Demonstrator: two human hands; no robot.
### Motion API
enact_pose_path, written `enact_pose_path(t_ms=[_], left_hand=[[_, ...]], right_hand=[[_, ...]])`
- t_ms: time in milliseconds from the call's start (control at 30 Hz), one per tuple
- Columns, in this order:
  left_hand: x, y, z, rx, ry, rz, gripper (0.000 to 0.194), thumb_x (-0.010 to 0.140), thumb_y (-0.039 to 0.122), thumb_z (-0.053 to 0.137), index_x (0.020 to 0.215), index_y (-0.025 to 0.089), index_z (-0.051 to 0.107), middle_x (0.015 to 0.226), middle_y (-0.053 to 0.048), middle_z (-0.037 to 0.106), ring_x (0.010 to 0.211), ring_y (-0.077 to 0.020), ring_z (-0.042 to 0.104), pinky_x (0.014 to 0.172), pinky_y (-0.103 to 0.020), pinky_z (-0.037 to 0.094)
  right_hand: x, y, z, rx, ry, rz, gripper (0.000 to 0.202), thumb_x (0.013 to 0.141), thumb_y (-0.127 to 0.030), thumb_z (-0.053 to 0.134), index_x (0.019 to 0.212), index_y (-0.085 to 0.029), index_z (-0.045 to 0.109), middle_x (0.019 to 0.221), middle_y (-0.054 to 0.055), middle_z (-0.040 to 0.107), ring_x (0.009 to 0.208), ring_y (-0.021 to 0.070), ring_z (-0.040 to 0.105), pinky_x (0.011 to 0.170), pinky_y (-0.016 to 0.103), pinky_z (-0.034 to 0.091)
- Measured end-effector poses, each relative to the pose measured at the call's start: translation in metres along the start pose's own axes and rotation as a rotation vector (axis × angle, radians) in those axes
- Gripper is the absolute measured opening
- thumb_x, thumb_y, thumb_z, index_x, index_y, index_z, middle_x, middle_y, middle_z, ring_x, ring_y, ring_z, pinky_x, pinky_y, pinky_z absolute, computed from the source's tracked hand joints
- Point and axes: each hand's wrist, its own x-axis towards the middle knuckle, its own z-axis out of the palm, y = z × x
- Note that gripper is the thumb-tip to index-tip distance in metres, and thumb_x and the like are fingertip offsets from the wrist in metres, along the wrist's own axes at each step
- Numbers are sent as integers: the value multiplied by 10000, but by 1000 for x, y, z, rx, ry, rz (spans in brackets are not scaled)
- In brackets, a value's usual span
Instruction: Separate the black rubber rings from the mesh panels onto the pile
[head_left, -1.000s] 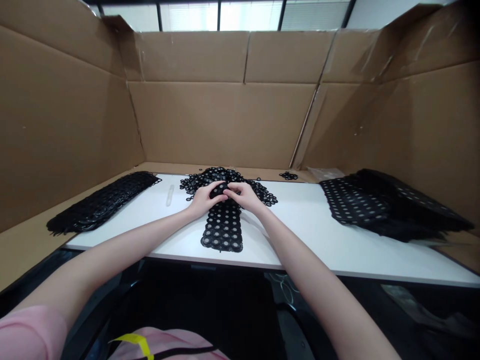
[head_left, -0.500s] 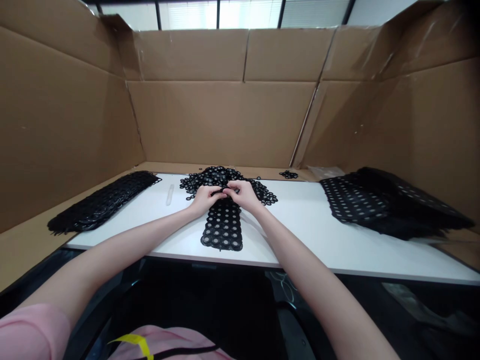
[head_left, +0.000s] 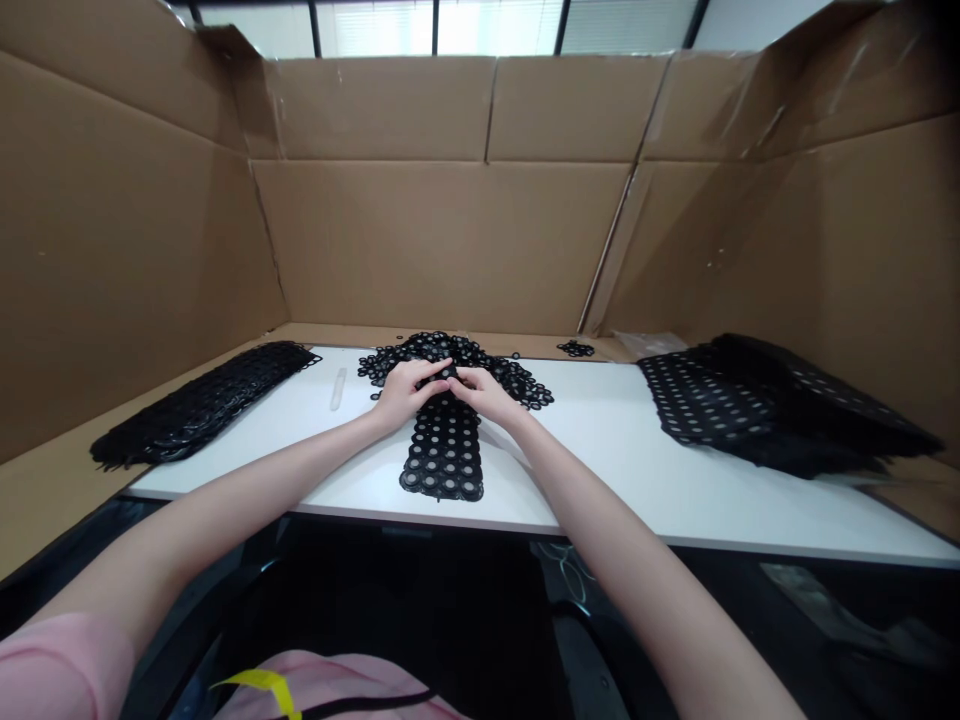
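A black strip of rubbery material with rows of pale round spots (head_left: 441, 462) lies lengthwise on the white table, its near end close to the front edge. Both hands are at its far part. My left hand (head_left: 403, 394) grips the strip from the left, thumb and index finger partly apart across it. From the right, my right hand (head_left: 486, 394) pinches at the same place, and the thumb tips nearly meet. Any small piece between the fingertips is too small to make out. Just behind the hands spreads a heap of small black rings (head_left: 529, 385).
A long black bundle (head_left: 202, 405) lies at the left, beside a narrow translucent strip (head_left: 339, 389). Folded black spotted sheets (head_left: 712, 400) are piled at the right. A few rings (head_left: 576, 348) sit near the back edge. Cardboard walls (head_left: 442, 240) surround the white table (head_left: 600, 450).
The fingers of both hands have opened a little from a tight pinch, showing more of the strip between them. My left index finger is straighter. The strip stays in place.
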Motion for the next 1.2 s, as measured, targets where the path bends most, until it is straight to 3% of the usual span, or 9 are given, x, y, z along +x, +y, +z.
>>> enact_pose_path(t_ms=[100,200,300,533,867,967,1067,1133,1200], left_hand=[[0,2,1,-45,-7,0,356,887,364,538,1210,252,636,984,-39,716,870,-194,623,876,-339,434],[2,1,1,-107,-3,19,291,876,317,541,1111,240,694,1037,-50,700,936,-198,622,884,-330,441],[9,-3,1,-165,-7,19,257,845,315,565,1008,216,737,958,-62,667,877,-184,599,806,-309,458],[43,-9,12,-416,-85,-137,215,703,278,626,822,159,759,731,-40,667,675,-154,565,688,-294,447],[61,-14,27,-542,-51,-309,149,618,248,618,629,119,691,627,-41,652,641,-165,570,689,-308,454],[69,-20,29,-582,16,-333,141,629,252,614,610,123,670,642,-38,649,635,-150,553,682,-298,445],[84,-31,31,-592,148,-413,149,676,248,587,621,129,657,641,-36,642,591,-126,529,645,-279,438],[95,-41,29,-535,269,-493,185,723,266,564,633,132,655,644,-42,643,568,-120,528,640,-279,445],[102,-50,25,-407,310,-439,170,733,273,587,714,144,697,701,-48,671,637,-138,572,707,-292,467]], right_hand=[[-2,-4,0,99,-56,63,492,762,-633,468,563,-204,333,564,-47,291,553,92,272,529,269,217],[-2,-4,4,30,-56,92,525,703,-657,552,548,-200,343,557,-56,279,545,81,261,522,265,200],[1,1,8,-88,41,102,558,661,-629,620,505,-208,289,528,-68,238,529,70,235,512,263,184],[5,14,8,-99,225,115,565,725,-559,599,512,-219,201,505,-66,192,501,69,196,497,268,163],[7,23,6,-130,274,80,505,718,-522,583,503,-211,249,487,-55,260,498,76,227,501,268,177],[7,24,6,-89,262,73,429,737,-470,560,514,-206,307,490,-49,317,496,83,271,506,260,212],[7,24,7,-29,245,79,317,729,-424,569,544,-192,459,536,-19,488,549,124,432,572,265,336],[5,24,7,18,231,79,238,710,-405,595,629,-182,584,653,15,617,665,172,548,687,294,409],[4,24,7,62,252,84,259,713,-434,597,703,-179,638,738,36,664,746,200,586,743,311,427]])
